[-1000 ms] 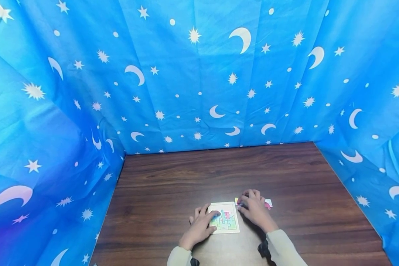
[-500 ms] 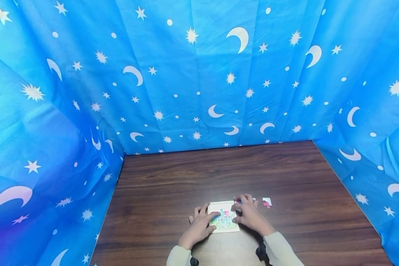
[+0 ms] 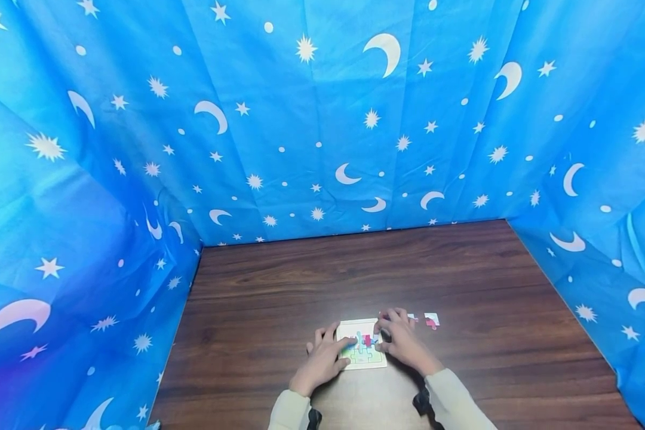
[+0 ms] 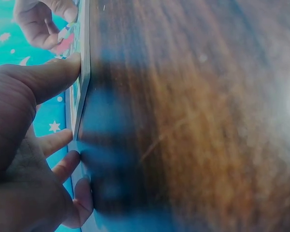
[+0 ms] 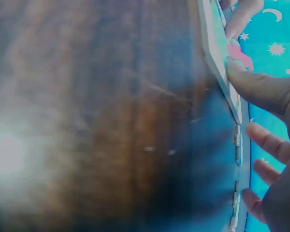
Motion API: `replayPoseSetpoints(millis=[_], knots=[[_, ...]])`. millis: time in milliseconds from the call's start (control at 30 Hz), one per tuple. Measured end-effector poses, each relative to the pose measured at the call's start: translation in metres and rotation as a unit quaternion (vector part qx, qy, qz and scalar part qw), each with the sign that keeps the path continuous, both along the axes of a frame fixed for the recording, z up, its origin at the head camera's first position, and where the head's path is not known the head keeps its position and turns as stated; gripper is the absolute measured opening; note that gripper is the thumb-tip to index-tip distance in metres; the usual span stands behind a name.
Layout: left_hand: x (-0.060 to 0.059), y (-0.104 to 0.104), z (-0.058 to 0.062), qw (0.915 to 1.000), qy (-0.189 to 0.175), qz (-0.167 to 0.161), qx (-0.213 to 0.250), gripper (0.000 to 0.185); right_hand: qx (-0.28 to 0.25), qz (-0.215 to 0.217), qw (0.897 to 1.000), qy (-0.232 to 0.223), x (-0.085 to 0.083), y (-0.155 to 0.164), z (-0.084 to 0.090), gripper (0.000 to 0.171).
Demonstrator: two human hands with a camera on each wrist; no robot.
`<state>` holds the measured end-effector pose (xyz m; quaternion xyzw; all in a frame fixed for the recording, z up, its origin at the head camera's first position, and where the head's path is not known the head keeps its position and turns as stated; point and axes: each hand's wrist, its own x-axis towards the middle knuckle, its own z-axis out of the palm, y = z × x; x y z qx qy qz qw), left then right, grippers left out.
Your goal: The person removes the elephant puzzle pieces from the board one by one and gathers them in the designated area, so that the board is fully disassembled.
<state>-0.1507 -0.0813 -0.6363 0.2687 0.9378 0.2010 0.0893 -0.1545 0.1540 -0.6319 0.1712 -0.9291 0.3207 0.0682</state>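
A small square puzzle board (image 3: 362, 360) with colourful pieces lies on the dark wooden table (image 3: 355, 275) near its front edge. My left hand (image 3: 324, 360) lies at the board's left side, its thumb (image 4: 58, 72) pressing on the board (image 4: 85, 58) and its fingertips (image 4: 70, 164) against the edge. My right hand (image 3: 403, 341) reaches in from the right. It pinches a pink puzzle piece (image 4: 64, 44) over the board's upper middle. The right thumb (image 5: 253, 84) bears on the board (image 5: 213, 48) by that pink piece (image 5: 240, 57).
Two loose puzzle pieces (image 3: 432, 321) lie on the table just right of my right hand; their edges (image 5: 238, 145) show under its spread fingers. Blue cloth with stars and moons (image 3: 322, 119) walls the table at the back and both sides.
My right hand has moved left from the loose pieces beside the board onto the board, bringing the pink piece. My left hand has stayed at the board's left side.
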Motion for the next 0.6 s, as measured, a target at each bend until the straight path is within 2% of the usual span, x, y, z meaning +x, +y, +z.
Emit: replayPoseSetpoints(millis=[233, 600], knots=[[-0.0018, -0.0005, 0.0004, 1.0000, 0.004, -0.004, 0.003, 0.045, -0.058, 0.003, 0.998, 0.040, -0.0009, 0.0011, -0.0003, 0.019], [-0.0013, 0.0015, 0.0033, 0.9998, -0.004, -0.004, -0.019, 0.046, -0.074, 0.003, 0.997, 0.015, -0.0026, -0.0008, 0.0037, 0.019]])
